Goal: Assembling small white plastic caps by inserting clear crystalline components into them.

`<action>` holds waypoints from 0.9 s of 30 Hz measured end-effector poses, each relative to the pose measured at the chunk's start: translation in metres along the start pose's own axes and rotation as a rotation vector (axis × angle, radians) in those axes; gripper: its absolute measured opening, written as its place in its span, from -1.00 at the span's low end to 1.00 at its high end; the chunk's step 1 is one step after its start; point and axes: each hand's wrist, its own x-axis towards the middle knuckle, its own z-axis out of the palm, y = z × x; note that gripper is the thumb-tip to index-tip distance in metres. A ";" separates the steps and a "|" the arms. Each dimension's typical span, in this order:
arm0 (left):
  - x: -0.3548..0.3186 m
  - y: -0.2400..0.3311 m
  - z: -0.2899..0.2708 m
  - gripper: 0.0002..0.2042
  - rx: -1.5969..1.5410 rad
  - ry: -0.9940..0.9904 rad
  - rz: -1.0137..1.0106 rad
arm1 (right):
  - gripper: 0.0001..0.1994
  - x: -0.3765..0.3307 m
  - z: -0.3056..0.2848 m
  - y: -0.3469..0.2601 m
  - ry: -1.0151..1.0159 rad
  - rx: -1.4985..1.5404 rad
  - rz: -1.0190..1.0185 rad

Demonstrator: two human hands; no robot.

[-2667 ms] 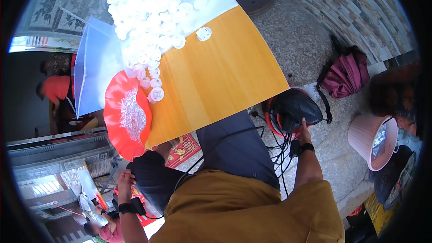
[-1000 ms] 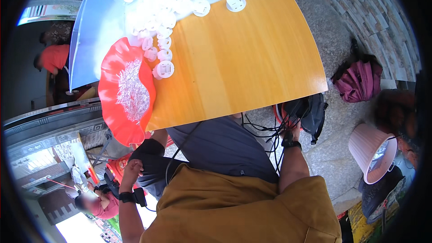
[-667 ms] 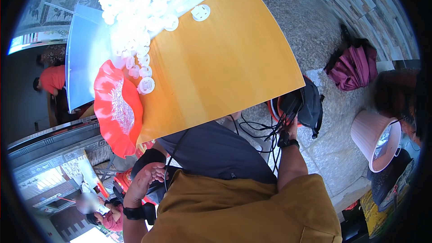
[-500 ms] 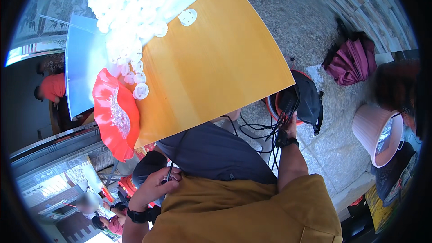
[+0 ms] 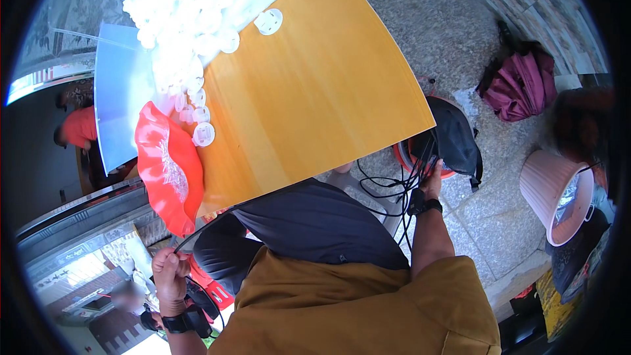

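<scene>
My left hand [image 5: 170, 273] is closed around a thin black cable [image 5: 197, 234], out at the left beside my knee. That cable runs up toward the table's front edge. On the right, my right hand [image 5: 431, 182] reaches down to a black bag [image 5: 452, 134], its fingers closed at a bundle of black cables [image 5: 420, 164]; the fingertips are partly hidden. More cable loops [image 5: 371, 181] hang below the table edge. The bag sits in or on a red-rimmed round container [image 5: 402, 155]. Both wrists wear black bands.
An orange-brown tabletop [image 5: 309, 85] carries a heap of white round plastic pieces [image 5: 177, 13], one lone round piece [image 5: 269, 22] and a red wavy-edged dish [image 5: 169, 171]. To the right are a maroon umbrella [image 5: 522, 85] and a pink bin [image 5: 555, 197]. Other people are at the left.
My left hand has moved left and outward from my lap, drawing the cable with it. My right hand has shifted slightly to the right at the bag.
</scene>
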 end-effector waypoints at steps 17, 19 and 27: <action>-0.069 0.022 -0.077 -0.81 0.112 0.213 0.068 | -0.79 0.011 0.060 -0.009 -0.150 -0.084 -0.087; -0.083 0.025 -0.084 -0.82 0.098 0.295 0.087 | -0.78 0.026 0.072 0.003 -0.204 -0.124 -0.045; -0.106 0.037 -0.089 -0.80 0.112 0.371 0.127 | -0.73 0.019 0.099 0.029 -0.272 -0.194 -0.044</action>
